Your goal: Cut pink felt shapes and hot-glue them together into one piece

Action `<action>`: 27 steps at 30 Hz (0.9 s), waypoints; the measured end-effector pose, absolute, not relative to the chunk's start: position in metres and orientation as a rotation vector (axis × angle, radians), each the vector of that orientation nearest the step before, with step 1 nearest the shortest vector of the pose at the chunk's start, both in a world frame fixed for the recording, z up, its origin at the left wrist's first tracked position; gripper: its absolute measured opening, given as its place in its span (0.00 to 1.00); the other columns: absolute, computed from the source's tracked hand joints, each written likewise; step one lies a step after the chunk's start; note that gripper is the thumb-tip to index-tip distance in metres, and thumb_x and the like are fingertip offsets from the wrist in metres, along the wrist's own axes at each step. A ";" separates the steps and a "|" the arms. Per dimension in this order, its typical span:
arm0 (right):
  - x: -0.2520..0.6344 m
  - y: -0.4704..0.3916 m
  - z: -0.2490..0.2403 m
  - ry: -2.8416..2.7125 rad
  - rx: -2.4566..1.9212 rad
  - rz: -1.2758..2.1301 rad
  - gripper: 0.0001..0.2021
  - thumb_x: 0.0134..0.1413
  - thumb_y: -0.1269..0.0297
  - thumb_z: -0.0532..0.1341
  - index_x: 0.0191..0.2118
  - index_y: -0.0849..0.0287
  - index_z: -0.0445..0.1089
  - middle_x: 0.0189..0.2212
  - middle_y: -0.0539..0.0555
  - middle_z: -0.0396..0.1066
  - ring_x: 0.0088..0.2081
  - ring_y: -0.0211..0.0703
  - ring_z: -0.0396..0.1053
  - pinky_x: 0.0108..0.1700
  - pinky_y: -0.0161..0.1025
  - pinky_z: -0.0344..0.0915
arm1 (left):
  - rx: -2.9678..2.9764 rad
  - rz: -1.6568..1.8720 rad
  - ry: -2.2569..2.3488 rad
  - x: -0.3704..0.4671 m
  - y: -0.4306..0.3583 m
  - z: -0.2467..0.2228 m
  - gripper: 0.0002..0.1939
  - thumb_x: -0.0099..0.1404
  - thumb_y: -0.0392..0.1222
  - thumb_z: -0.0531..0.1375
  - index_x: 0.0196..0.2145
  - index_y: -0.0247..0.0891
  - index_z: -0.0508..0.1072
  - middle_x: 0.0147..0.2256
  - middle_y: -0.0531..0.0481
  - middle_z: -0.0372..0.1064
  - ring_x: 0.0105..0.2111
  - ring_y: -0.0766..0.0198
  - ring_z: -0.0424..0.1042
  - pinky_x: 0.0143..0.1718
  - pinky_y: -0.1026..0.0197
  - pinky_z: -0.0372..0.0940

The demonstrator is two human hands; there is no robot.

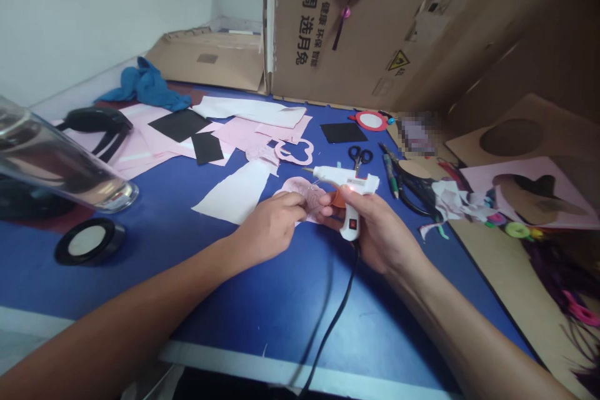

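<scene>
My right hand (382, 228) is wrapped round a white hot glue gun (351, 219) with an orange trigger, its nozzle pointing left. A black cord runs from the handle down past the table's front edge. My left hand (269, 228) is closed, its fingertips pinching a pink patterned cutout (300, 186) just below the nozzle. The fingertips of my right hand also reach that cutout's right side. Partly under the cutout lies a white sheet (237, 194). Behind it are a pink frame-shaped cutout (307, 152) and black-handled scissors (360, 154), their blades hidden by the gun.
At left stand a clear cup (70, 162) and a black tape roll (89, 242). Pink sheets (135, 150), black squares (206, 147) and a blue cloth (145, 84) lie farther back. Pliers (412, 190), a green pen (390, 176) and paper scraps (462, 200) are at right. Cardboard (356, 44) walls the back.
</scene>
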State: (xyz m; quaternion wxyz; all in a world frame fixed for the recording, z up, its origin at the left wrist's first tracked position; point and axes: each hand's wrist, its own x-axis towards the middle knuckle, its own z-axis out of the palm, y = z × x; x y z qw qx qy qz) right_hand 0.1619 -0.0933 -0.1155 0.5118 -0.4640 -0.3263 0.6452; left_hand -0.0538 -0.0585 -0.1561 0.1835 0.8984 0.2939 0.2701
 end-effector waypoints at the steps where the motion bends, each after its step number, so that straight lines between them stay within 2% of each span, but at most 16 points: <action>1: 0.162 -0.093 -0.115 -0.782 -1.122 1.543 0.17 0.51 0.48 0.79 0.35 0.56 0.83 0.39 0.54 0.83 0.37 0.46 0.78 0.48 0.46 0.79 | 2.529 0.761 0.822 -0.054 -0.058 -0.156 0.19 0.69 0.23 0.53 0.43 0.39 0.81 0.45 0.44 0.77 0.50 0.54 0.77 0.55 0.46 0.76; 9: 0.164 -0.095 -0.114 -0.798 -1.122 1.575 0.17 0.51 0.48 0.80 0.35 0.56 0.83 0.38 0.54 0.82 0.37 0.45 0.77 0.48 0.46 0.79 | 2.526 0.742 0.828 -0.053 -0.057 -0.160 0.21 0.71 0.25 0.53 0.48 0.40 0.83 0.48 0.43 0.78 0.52 0.52 0.78 0.57 0.45 0.76; 18: 0.162 -0.092 -0.117 -0.760 -1.109 1.608 0.17 0.50 0.48 0.80 0.36 0.57 0.84 0.38 0.55 0.83 0.36 0.43 0.78 0.48 0.45 0.80 | 2.593 0.715 0.799 -0.055 -0.057 -0.158 0.21 0.71 0.25 0.53 0.48 0.41 0.83 0.48 0.44 0.80 0.52 0.52 0.78 0.58 0.45 0.74; 27: 0.159 -0.090 -0.123 -0.683 -1.073 1.612 0.15 0.51 0.49 0.80 0.36 0.55 0.85 0.40 0.55 0.84 0.37 0.45 0.80 0.48 0.44 0.82 | 2.570 0.693 0.728 -0.056 -0.058 -0.154 0.25 0.74 0.25 0.52 0.56 0.44 0.83 0.59 0.44 0.78 0.61 0.52 0.75 0.64 0.42 0.71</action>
